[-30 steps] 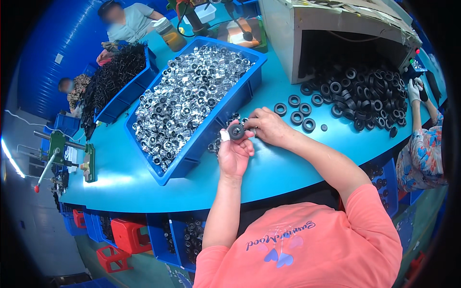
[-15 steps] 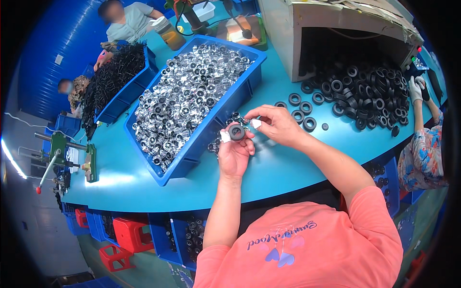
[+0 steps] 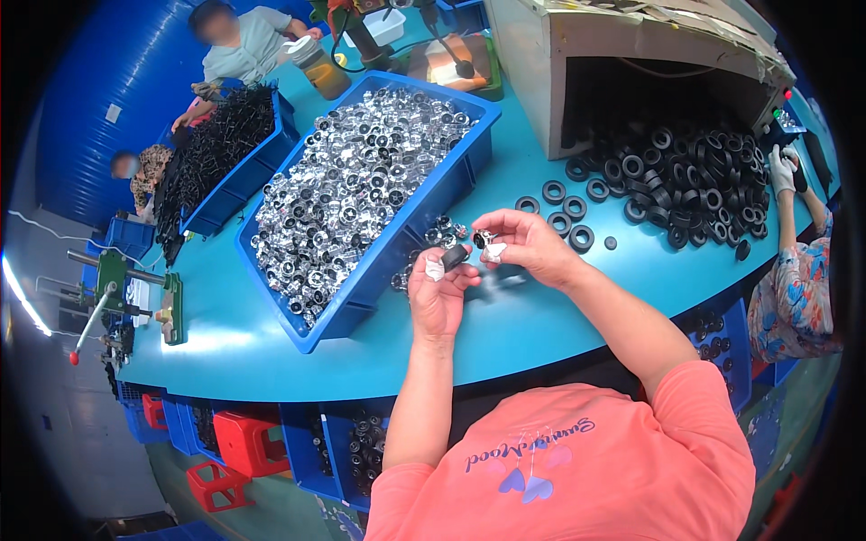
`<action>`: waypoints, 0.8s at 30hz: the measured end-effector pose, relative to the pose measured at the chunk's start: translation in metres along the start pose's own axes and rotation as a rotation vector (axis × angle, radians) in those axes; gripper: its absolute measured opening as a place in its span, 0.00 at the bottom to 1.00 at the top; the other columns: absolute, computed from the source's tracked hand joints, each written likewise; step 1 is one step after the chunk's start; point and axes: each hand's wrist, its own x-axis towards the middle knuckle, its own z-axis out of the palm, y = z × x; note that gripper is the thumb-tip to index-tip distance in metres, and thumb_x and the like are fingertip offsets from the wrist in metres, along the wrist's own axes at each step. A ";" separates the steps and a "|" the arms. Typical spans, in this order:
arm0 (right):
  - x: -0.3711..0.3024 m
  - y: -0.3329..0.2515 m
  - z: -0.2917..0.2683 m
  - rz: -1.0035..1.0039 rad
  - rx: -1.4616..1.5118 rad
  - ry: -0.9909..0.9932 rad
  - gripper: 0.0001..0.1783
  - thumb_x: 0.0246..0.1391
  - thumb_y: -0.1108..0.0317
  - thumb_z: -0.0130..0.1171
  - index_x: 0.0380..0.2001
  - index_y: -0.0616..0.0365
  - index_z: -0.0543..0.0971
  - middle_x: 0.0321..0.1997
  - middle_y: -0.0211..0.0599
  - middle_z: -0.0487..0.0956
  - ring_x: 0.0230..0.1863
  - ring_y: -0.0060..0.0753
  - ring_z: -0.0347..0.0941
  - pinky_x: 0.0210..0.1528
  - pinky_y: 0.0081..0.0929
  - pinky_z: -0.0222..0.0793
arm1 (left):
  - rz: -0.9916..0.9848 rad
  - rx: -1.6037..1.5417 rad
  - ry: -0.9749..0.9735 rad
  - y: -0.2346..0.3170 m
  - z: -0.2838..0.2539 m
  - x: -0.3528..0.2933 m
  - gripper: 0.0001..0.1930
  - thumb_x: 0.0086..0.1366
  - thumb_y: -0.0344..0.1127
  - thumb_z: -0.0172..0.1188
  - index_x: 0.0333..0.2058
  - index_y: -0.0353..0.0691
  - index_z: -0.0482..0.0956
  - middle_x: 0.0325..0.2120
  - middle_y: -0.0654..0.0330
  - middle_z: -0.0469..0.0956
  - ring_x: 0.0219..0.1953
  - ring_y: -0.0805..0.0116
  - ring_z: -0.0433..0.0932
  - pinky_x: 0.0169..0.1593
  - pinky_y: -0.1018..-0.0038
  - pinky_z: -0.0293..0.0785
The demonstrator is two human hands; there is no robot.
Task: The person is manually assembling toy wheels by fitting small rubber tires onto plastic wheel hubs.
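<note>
Between the fingers of my left hand [image 3: 438, 302] is a black rubber tyre [image 3: 456, 259], turned partly edge-on. My right hand [image 3: 530, 251] pinches a small shiny chrome wheel hub [image 3: 483, 240], close to the tyre but apart from it. White wraps cover the thumb tips. Several more chrome hubs [image 3: 444, 231] lie on the table just beyond my hands. Behind them stands a large blue bin [image 3: 361, 287] heaped with such hubs. Loose tyres [image 3: 581, 238] lie to the right of my right hand, and a big pile of tyres [image 3: 690, 185] spreads farther right.
A white box-like housing [image 3: 532, 81] stands behind the tyre pile. At the left is a green hand press [image 3: 113, 279]. Another blue bin [image 3: 236, 180] holds thin black parts. Co-workers sit at the far left, and gloved hands [image 3: 781, 169] work at the far right.
My right hand has picked up a chrome hub from the table and drawn it toward the tyre. My left hand has tilted the tyre from facing up to nearly edge-on.
</note>
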 end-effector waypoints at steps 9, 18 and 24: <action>0.002 0.011 0.000 -0.004 -0.017 0.018 0.23 0.58 0.75 0.66 0.57 0.63 0.77 0.50 0.37 0.84 0.43 0.21 0.80 0.46 0.23 0.79 | -0.075 0.003 0.053 -0.002 -0.008 0.000 0.22 0.77 0.53 0.55 0.46 0.36 0.82 0.44 0.44 0.85 0.32 0.61 0.84 0.34 0.68 0.83; 0.002 0.011 0.001 -0.073 -0.042 0.090 0.22 0.56 0.75 0.69 0.54 0.62 0.78 0.46 0.32 0.82 0.42 0.19 0.80 0.46 0.22 0.79 | -0.097 -0.003 0.084 -0.002 -0.010 0.002 0.24 0.77 0.53 0.55 0.50 0.34 0.80 0.44 0.45 0.85 0.31 0.62 0.83 0.32 0.68 0.82; -0.001 0.020 0.005 -0.221 -0.248 0.089 0.22 0.54 0.73 0.74 0.52 0.60 0.81 0.46 0.29 0.83 0.40 0.18 0.81 0.43 0.21 0.78 | -0.076 0.032 0.080 -0.002 -0.003 0.002 0.25 0.80 0.53 0.50 0.51 0.34 0.79 0.41 0.49 0.85 0.31 0.64 0.83 0.33 0.69 0.82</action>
